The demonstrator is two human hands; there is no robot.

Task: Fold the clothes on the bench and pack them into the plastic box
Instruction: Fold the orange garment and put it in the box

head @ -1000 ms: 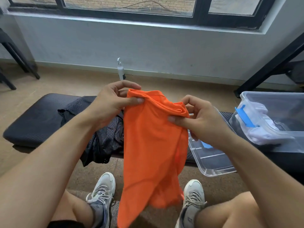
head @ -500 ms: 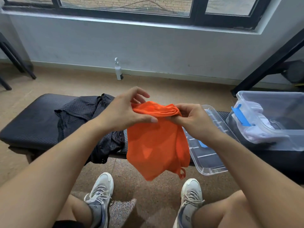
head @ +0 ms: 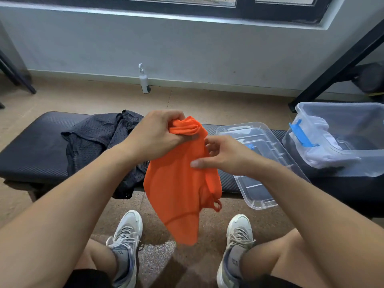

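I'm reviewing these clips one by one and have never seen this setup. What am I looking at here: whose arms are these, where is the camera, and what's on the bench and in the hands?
There is no machine here: a person wears a wide-angle camera on the head, looking down at their own bare arms, knees and shoes. The single view comes from there.

The left hand grips the bunched top of an orange garment, which hangs down in front of the bench. The right hand is at the cloth's right side, thumb against it, its fingers loosely curled; whether they pinch it is unclear.

On the bench lie a dark mesh garment, a clear lid and, at the far right, the clear plastic box with white clothing already inside.
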